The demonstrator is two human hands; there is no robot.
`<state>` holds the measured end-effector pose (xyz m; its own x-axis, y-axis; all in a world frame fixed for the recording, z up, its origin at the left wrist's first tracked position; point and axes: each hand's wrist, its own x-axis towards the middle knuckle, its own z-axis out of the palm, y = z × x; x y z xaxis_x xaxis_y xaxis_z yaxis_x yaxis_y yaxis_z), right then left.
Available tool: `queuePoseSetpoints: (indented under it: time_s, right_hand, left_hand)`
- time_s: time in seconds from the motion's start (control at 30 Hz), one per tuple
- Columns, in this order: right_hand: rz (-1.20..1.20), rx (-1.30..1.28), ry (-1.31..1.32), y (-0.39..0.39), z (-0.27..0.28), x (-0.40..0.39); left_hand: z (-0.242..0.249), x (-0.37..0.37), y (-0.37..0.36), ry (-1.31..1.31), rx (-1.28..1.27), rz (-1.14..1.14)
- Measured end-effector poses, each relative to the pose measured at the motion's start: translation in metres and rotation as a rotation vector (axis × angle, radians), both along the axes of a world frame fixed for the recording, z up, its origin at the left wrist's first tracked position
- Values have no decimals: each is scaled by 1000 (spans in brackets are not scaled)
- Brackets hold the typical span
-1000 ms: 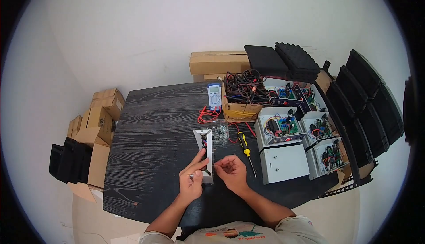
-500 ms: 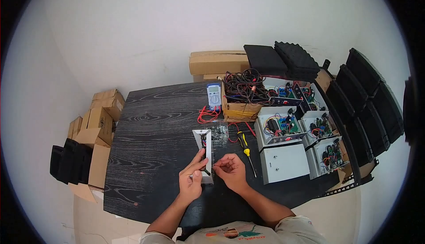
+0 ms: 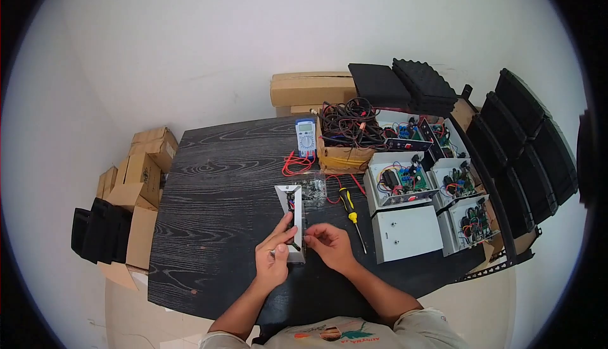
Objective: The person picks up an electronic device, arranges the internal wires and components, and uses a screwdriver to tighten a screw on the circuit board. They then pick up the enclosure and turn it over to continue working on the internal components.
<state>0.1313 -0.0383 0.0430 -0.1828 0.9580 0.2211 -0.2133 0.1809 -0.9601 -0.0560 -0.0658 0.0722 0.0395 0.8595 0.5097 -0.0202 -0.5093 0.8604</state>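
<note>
A white metal enclosure stands on its side near the front of the dark table, its open side showing wires and a bit of circuit board. My left hand grips it from the left, fingers reaching into the opening. On the right side, the fingertips of my right hand are pinched together against the enclosure's outer wall; anything between them is too small to make out. Just behind the enclosure lies a clear plastic bag of small parts. A yellow and black screwdriver rests to the right of my right hand.
A multimeter with red leads lies near a carton of tangled cables. Several white enclosures with exposed boards crowd the right side, beside a closed white box. Cardboard boxes stand left of the black table.
My right hand has shifted slightly, its fingertips closer against the enclosure's right wall. My left hand and the enclosure stay practically in place.
</note>
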Motion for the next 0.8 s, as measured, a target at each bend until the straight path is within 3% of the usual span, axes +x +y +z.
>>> queuePoseSetpoints:
  time_s: [0.07, 0.27, 0.37, 0.57, 0.67, 0.8]
  right_hand:
    - [-74, 127, -223, -4, 6, 1]
    - [-142, 403, -472, -3, 18, 2]
    - [-148, 304, -387, -11, 26, 0]
    - [-74, 434, -496, -6, 16, 9]
    - [-127, 397, -376, -10, 8, 8]
    - [-126, 568, -452, -13, 14, 13]
  left_hand:
    - [1, 1, -1, -13, -13, -3]
    - [-2, 1, 1, -8, 1, 2]
    - [1, 0, 0, 5, 9, 6]
    - [1, 1, 0, -11, 2, -5]
    - [-1, 1, 0, -16, -3, -8]
    - [3, 1, 0, -32, -8, -28]
